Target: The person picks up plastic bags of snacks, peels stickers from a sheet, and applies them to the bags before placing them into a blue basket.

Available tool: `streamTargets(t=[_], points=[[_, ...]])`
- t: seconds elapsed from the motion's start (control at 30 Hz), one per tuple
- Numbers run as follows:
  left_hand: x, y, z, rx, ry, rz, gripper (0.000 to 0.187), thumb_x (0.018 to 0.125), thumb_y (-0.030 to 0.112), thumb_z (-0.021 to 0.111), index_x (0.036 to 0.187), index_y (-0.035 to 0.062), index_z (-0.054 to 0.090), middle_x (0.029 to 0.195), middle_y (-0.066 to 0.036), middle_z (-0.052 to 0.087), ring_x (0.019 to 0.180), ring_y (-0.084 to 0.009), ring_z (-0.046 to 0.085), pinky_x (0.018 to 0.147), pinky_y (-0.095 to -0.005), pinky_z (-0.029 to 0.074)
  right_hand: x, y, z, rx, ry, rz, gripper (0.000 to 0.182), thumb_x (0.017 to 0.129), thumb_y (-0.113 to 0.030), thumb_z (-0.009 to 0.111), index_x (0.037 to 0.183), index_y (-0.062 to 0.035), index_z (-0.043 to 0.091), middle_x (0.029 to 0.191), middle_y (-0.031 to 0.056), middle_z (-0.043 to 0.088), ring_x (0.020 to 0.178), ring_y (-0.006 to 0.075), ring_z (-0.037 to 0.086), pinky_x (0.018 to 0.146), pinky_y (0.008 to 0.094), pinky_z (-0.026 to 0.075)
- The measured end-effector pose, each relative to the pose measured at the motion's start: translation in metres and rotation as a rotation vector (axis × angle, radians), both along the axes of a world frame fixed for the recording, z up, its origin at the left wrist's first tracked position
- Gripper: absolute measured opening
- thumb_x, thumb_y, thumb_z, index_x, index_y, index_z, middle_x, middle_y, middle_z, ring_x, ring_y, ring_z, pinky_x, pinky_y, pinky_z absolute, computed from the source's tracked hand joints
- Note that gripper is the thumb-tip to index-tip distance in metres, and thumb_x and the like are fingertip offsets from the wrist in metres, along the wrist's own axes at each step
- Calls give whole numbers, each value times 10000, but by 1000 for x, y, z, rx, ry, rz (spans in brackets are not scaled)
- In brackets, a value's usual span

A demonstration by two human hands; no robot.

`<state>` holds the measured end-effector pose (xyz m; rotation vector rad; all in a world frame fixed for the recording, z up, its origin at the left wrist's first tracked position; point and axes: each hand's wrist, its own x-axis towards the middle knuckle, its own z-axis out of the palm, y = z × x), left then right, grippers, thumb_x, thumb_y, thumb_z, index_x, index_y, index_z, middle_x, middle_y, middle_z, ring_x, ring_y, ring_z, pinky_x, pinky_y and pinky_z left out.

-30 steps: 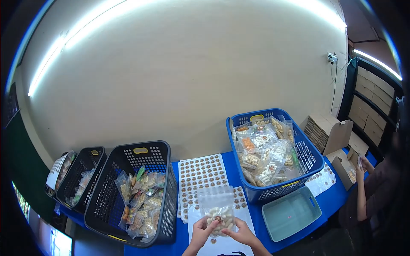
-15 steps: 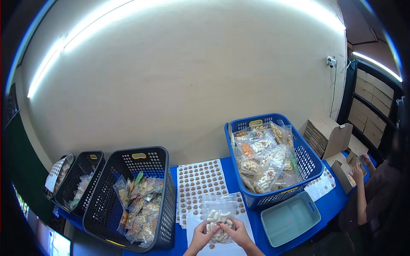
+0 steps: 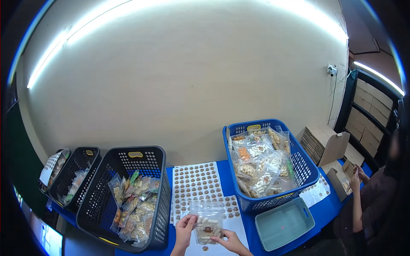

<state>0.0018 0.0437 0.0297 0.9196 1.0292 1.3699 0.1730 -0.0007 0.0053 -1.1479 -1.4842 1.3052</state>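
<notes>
At the frame's bottom centre, left hand [image 3: 184,225] and right hand [image 3: 227,241] grasp a clear snack pouch [image 3: 206,222] above sticker sheets [image 3: 197,183]; its round label wants flat, firm pressing.

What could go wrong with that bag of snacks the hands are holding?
The clear snack bag is pinched only at its edges by the left hand and right hand, so it might slip and drop onto the sticker sheets below. The round sticker on its front could end up crooked or creased if the bag bends. Loose stickers near the table edge may slide off.
</notes>
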Motion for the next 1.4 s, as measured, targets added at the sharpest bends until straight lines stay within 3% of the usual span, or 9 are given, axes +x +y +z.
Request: streamTargets(t=[0.1,0.23,0.37,0.47,0.87,0.97,1.13,1.23,1.4], points=[[3,0,6,54,3,55,146,840,118,498,893,-9,545,814,-45,581,717,-71,545,630,-186,436,-6,-6,11,-47,144,-7,331,751,-240,631,959,11,575,799,62,602,694,94,531,644,241,429],[2,2,4,48,-105,115,179,846,134,491,939,-16,520,865,-59,571,757,-92,552,662,-198,454,1,-2,15,-59,-29,40,320,761,-239,622,957,10,575,816,58,600,720,93,529,661,240,427],[8,-6,-2,9,12,-180,358,838,140,506,1126,-41,396,1041,-105,518,890,-138,543,760,-251,460,2,3,10,25,88,-61,304,775,-230,610,956,10,569,809,33,583,737,73,506,663,219,403],[14,-20,-4,-121,-9,-405,401,801,150,572,1126,-27,416,1016,-91,535,903,-133,531,775,-235,447,3,6,9,59,122,-93,342,770,-233,611,1002,12,552,852,68,595,769,99,532,697,239,420],[4,-26,-11,1,28,-311,437,807,99,551,1175,-28,352,1059,-129,519,933,-172,529,818,-258,421,14,9,13,67,100,-36,209,785,-145,582,902,26,555,757,59,587,689,100,549,649,231,434],[-2,-25,-6,81,-30,-290,452,836,77,492,1223,8,270,1126,-175,475,983,-217,513,869,-291,387,26,19,21,51,319,-118,168,794,-96,560,916,19,557,763,48,577,680,95,542,626,213,428],[-24,-28,10,75,44,-220,330,859,102,446,1158,4,345,1072,-180,513,978,-255,523,870,-313,397,57,31,70,211,481,-549,128,815,-73,513,884,28,548,777,62,575,636,97,522,592,210,423],[-27,-38,22,12,168,-137,257,864,126,429,1091,4,424,1020,-165,539,942,-247,542,854,-324,417,82,33,51,140,401,-568,141,815,-105,524,872,18,562,772,46,589,649,71,519,578,191,408],[-52,-50,23,-146,64,-357,244,865,128,427,1071,0,455,1019,-141,541,951,-218,533,858,-325,407,87,-2,5,-93,58,-334,163,785,-143,568,760,18,578,635,49,589,582,63,524,514,188,390]])
